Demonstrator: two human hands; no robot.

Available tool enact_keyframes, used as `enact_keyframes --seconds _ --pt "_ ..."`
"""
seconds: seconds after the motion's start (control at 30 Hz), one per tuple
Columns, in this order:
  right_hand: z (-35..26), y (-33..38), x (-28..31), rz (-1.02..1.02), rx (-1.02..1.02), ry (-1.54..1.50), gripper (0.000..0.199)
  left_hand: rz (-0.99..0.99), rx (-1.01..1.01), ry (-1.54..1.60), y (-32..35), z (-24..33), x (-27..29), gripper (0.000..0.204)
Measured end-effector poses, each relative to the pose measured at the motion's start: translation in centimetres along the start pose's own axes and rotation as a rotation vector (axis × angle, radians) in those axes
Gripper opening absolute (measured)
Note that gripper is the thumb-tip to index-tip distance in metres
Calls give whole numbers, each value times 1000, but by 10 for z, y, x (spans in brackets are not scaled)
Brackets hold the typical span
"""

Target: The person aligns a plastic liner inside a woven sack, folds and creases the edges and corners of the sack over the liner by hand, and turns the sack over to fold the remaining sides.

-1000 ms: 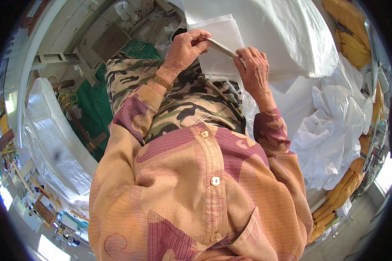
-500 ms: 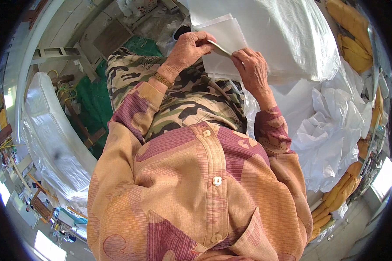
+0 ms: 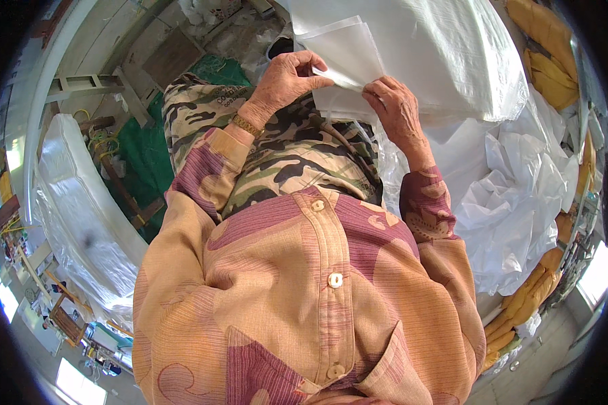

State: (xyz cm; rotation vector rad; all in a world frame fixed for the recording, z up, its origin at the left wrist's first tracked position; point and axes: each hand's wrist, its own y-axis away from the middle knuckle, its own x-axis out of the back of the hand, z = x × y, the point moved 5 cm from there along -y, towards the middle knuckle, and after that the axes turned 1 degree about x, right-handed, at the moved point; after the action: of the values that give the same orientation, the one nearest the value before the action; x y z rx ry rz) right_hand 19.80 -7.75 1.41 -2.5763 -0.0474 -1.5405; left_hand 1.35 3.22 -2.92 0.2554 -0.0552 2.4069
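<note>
Pinching the white sheet (image 3: 344, 54) from both sides, the left hand (image 3: 287, 81) gripped its near edge and the right hand (image 3: 395, 108) apparently nipped the lower right corner; the sheet fanned up and away over the lap, against the white sack pile (image 3: 452, 61).

Thin translucent plastic sheet (image 3: 348, 50), woven white sacks (image 3: 452, 61), matt cotton shirt (image 3: 304, 290)

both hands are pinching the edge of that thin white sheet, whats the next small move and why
Probably draw the two hands slightly apart along the edge to part the layers. The left hand and right hand both pinch the lower edge of the thin white sheet, close together, above the big white sack pile; the sheet looks folded or doubled there.
</note>
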Motion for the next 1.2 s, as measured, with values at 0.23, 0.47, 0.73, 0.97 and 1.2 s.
enact_keyframes --seconds 0.23,0.47,0.73,0.97,1.2 --pt "6 1 -8 0 0 20 12 45 -33 47 2 -6 -4 27" --pt "6 0 -13 110 36 79 11 39 23 -1 2 -16 -4 26" --pt "-16 -23 -24 182 194 132 14 75 -5 27 3 -13 -6 26" --pt "-29 -40 -27 253 162 0 12 97 15 4 3 -14 -2 23" --pt "-33 -42 -25 237 111 -43 12 141 -14 38 4 -11 -2 21"
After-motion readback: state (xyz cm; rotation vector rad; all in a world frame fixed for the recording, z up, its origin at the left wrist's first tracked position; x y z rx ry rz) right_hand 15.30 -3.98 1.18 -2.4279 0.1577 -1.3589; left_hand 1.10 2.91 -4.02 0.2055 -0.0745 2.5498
